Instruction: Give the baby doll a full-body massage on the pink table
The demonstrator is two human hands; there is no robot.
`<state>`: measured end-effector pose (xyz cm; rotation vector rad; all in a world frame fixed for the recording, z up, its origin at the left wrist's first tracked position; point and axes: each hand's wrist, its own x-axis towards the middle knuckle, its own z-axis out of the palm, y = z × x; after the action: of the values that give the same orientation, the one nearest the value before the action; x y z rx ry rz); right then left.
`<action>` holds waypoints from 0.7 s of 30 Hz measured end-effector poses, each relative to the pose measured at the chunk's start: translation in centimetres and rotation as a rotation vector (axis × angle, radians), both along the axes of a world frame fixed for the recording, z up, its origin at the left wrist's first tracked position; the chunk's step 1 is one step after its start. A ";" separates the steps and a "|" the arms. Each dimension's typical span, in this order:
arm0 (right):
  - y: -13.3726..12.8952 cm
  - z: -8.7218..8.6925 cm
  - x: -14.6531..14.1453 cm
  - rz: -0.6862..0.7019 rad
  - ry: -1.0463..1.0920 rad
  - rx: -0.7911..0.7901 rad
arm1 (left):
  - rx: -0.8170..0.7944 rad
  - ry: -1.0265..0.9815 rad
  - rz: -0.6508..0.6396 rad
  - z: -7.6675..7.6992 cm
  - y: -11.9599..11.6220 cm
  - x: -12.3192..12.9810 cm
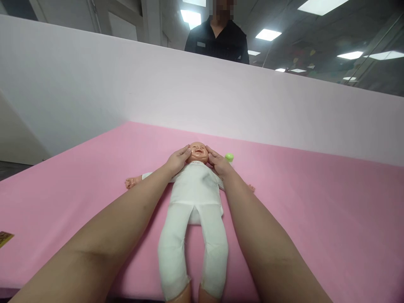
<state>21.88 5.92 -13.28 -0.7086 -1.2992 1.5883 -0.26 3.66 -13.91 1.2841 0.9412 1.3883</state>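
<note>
A baby doll lies on its back on a pink padded surface, its head away from me and its legs towards me. Its body is white cloth; the head, hands and feet are skin-toned and shiny. My left hand rests against the left side of the doll's head, fingers stretched out along it. On the other side my right hand touches the head the same way, fingers extended. The doll's arms spread sideways, partly hidden under my forearms.
A small green object lies just right of my right hand. Behind the pink surface rises a white wall panel. A person in a dark shirt shows above it. A yellow-and-dark label is at the left edge.
</note>
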 end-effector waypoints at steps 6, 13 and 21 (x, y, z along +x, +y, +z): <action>-0.1 0.2 -1.0 -0.133 -0.149 0.191 | 0.072 0.457 0.159 0.2 -0.6 -0.4; -0.2 0.3 -1.6 -0.301 -0.323 0.314 | 0.099 0.489 0.146 -0.2 -0.2 -0.6; -0.1 0.3 -0.8 -0.157 -0.251 0.265 | 0.069 0.358 0.130 -1.5 0.9 -0.7</action>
<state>21.09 5.81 -12.95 -0.8383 -1.5616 1.2014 -0.96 4.61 -15.45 1.5804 1.2447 1.3213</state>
